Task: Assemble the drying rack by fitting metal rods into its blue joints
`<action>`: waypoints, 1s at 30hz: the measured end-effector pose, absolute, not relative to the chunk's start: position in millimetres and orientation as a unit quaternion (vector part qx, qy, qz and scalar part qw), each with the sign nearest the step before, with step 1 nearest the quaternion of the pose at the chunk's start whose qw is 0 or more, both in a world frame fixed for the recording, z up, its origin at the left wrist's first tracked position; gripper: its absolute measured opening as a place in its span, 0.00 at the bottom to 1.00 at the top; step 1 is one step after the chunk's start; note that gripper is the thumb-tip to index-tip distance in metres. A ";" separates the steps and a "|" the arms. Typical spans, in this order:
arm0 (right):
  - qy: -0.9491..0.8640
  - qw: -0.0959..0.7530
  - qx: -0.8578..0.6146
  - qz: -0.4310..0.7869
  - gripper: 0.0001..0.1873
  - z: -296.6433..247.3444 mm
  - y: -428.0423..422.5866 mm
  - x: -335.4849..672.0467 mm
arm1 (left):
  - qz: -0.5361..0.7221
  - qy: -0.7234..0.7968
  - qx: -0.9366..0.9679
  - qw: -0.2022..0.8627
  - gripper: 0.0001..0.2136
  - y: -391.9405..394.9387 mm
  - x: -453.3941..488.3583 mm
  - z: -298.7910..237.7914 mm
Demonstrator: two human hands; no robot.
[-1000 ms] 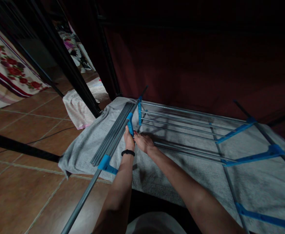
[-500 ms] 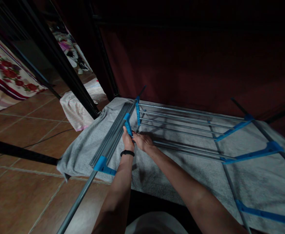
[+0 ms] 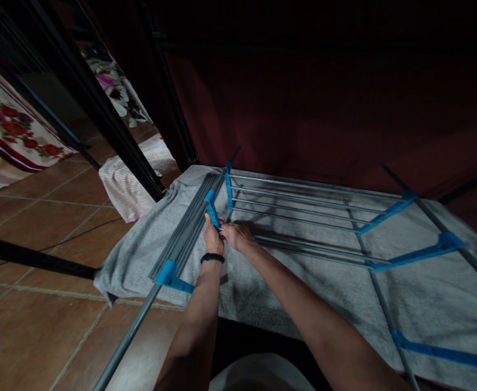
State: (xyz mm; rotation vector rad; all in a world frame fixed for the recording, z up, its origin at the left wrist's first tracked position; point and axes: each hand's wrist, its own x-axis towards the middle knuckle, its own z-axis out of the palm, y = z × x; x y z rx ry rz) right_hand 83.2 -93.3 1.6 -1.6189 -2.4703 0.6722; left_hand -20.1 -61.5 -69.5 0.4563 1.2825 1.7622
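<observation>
Left of ctr, above the gray towel (image 3: 242, 293), L hand (image 3: 212, 235) is wrapped round the lower end of the middle blue bracket (image 3: 212, 210); its long axis runs from the gray tube (image 3: 131, 331) down & slightly R into that grip; R hand (image 3: 237, 236) meets it from the R, fingers bunched there, can't tell if on bracket or rod tip; steel rods (image 3: 312, 246) run approx. crosswise, R hand nearer, to the R-side bracket (image 3: 409, 257).

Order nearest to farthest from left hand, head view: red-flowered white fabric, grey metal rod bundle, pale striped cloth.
From the left hand:
1. Grey metal rod bundle, just left
2. Pale striped cloth, farther left
3. Red-flowered white fabric, left edge of view
</observation>
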 end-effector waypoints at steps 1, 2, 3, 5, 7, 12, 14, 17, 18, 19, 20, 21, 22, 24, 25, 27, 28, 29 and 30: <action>-0.814 0.055 -0.534 0.221 0.17 1.6 -92.9 83.1 | 0.712 0.516 0.170 0.444 0.26 -61.1 -19.4 -67.5; -0.814 0.053 -0.534 0.221 0.17 1.6 -92.5 82.9 | 0.714 0.515 0.157 0.448 0.26 -60.9 -18.6 -65.4; -0.813 0.050 -0.537 0.221 0.17 1.6 -92.0 82.6 | 0.715 0.513 0.147 0.452 0.26 -60.7 -17.8 -63.5; -0.809 0.043 -0.542 0.223 0.18 2.1 -91.0 82.0 | 0.716 0.508 0.140 0.458 0.26 -60.6 -16.6 -60.3; -0.806 0.037 -0.546 0.227 0.18 3.1 -90.2 81.8 | 0.718 0.504 0.135 0.461 0.26 -60.3 -15.9 -58.6; -0.802 0.020 -0.546 0.241 0.18 3.8 -90.2 83.3 | 0.715 0.506 0.115 0.469 0.26 -59.6 -15.2 -58.0; -0.804 0.020 -0.544 0.239 0.18 2.2 -90.4 83.9 | 0.715 0.509 0.113 0.466 0.25 -60.1 -14.8 -58.0; -0.806 0.024 -0.543 0.233 0.19 0.4 -90.1 84.8 | 0.714 0.514 0.114 0.461 0.24 -60.5 -14.5 -58.8; -0.806 0.024 -0.543 0.233 0.19 0.5 -89.8 85.1 | 0.713 0.516 0.117 0.461 0.24 -60.3 -14.7 -59.6; -0.806 0.023 -0.542 0.235 0.20 1.0 -89.6 85.4 | 0.711 0.517 0.121 0.461 0.24 -59.9 -15.0 -60.6; -0.806 0.022 -0.542 0.237 0.20 2.0 -89.4 85.7 | 0.710 0.518 0.124 0.461 0.24 -59.4 -15.4 -61.7; -0.806 0.019 -0.542 0.238 0.21 3.3 -89.2 86.0 | 0.708 0.520 0.126 0.461 0.24 -58.7 -15.8 -63.0; -0.805 0.016 -0.542 0.240 0.21 4.8 -89.1 86.2 | 0.706 0.522 0.127 0.462 0.25 -58.1 -16.3 -64.3; -0.802 0.010 -0.546 0.244 0.22 7.6 -88.9 86.7 | 0.703 0.527 0.127 0.461 0.25 -57.1 -17.1 -66.4; -0.800 0.009 -0.548 0.245 0.22 8.6 -88.6 86.9 | 0.702 0.528 0.127 0.461 0.25 -56.8 -17.3 -67.1; -0.797 0.008 -0.550 0.250 0.23 9.4 -87.4 87.1 | 0.703 0.525 0.124 0.463 0.25 -56.8 -17.3 -67.5; -0.796 0.007 -0.551 0.251 0.23 9.2 -86.6 87.2 | 0.705 0.523 0.122 0.463 0.24 -57.1 -17.1 -67.4; -0.794 0.006 -0.553 0.251 0.23 8.7 -85.6 87.1 | 0.706 0.522 0.121 0.463 0.24 -57.4 -16.8 -67.1; -0.794 0.005 -0.554 0.252 0.23 8.0 -84.7 87.0 | 0.706 0.523 0.120 0.461 0.24 -57.9 -16.5 -66.7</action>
